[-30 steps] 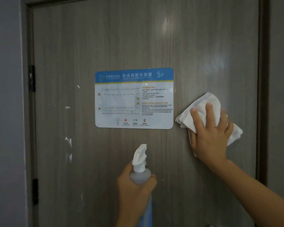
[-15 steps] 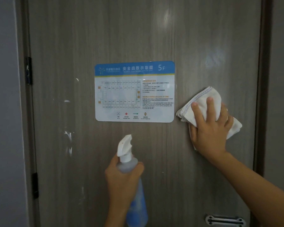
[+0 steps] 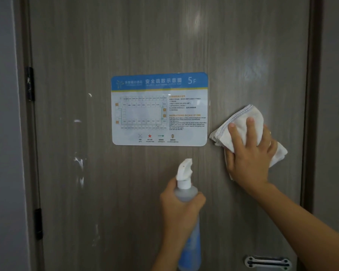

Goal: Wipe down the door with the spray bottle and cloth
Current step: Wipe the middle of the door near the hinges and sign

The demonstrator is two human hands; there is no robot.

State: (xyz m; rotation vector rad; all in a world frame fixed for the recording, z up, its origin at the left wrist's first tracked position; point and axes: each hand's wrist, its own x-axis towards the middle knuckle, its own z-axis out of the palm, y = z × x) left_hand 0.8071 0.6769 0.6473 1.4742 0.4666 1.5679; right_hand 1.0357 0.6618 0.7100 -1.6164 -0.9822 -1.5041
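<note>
A grey-brown wood-grain door (image 3: 145,36) fills the view. My right hand (image 3: 250,153) presses a folded white cloth (image 3: 241,122) flat against the door, just right of the evacuation sign, with fingers straight. My left hand (image 3: 181,212) grips the neck of a spray bottle (image 3: 186,192) with a white trigger head and blue liquid, held upright in front of the door below the sign. The nozzle points toward the door.
A blue and white evacuation sign (image 3: 159,109) is fixed at the door's middle. White smears (image 3: 79,165) mark the door's left side. Black hinges (image 3: 30,83) sit on the left frame. A metal plate (image 3: 268,263) shows at the bottom right.
The spray bottle in my left hand has shifted to the right, closer to the cloth hand. My right hand and cloth stay at about the same place on the door.
</note>
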